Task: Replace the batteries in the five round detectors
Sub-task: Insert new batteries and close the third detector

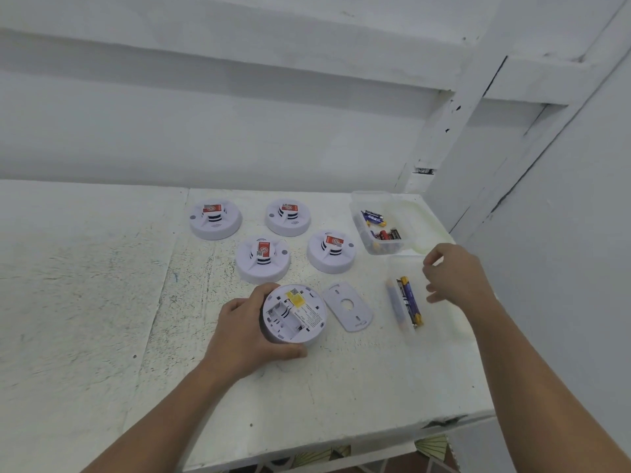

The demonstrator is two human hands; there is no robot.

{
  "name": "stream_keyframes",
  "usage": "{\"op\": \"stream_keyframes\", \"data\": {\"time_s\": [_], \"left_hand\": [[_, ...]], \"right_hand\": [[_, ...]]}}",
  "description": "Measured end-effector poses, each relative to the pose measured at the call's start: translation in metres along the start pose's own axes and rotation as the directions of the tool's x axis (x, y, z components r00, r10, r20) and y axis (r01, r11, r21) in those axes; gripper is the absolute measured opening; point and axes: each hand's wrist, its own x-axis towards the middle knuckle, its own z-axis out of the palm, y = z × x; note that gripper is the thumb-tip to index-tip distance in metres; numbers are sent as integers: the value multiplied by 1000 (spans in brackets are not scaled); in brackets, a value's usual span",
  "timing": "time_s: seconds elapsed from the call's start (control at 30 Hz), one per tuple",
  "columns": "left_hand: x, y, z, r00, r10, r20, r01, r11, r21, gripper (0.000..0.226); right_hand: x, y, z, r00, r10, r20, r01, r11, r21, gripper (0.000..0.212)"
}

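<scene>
Several batteries [382, 230] in far tub [370, 192], fewer in near tub [408, 336]

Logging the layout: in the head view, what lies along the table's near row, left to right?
Left hand, opened detector, loose back plate, blue-and-yellow batteries, right hand.

The red labels [212, 209] on the detectors [215, 229] and the print on the batteries [408, 300] are illegible.
</scene>
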Motion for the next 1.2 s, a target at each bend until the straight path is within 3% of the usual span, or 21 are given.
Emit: {"op": "stream_keyframes", "data": {"time_s": [0.2, 0.3, 0.5, 0.63, 0.77, 0.97, 1.07, 1.2], "left_hand": [[13, 7, -3, 997, -32, -65, 35, 998, 54, 88], [4, 14, 0, 998, -6, -59, 9, 998, 63, 85], [4, 15, 0, 998, -18, -56, 21, 998, 52, 82], [5, 15, 0, 998, -27, -54, 30, 998, 59, 83], [6, 14, 0, 998, -38, -50, 41, 997, 70, 85], [5, 17, -1, 998, -40, -43, 43, 998, 54, 82], [4, 17, -1, 998, -47, -41, 49, 998, 49, 86], [4, 16, -1, 998, -44, -44, 46, 998, 51, 90]], "right_hand": [[50, -43, 4, 963, -241, -125, 240, 971, -22, 10], [68, -51, 10, 950, -300, -87, 289, 950, -122, 17], [102, -71, 34, 933, -307, 189, 349, 902, -256, 25], [111, -78, 45, 909, -206, 361, 343, 862, -372, 29], [118, -77, 52, 921, -165, 353, 312, 856, -413, 38], [114, -77, 52, 914, -239, 329, 363, 842, -398, 29], [115, -77, 49, 921, -243, 303, 336, 891, -305, 15], [117, -69, 42, 978, -110, 177, 79, 981, 175, 14]]}}
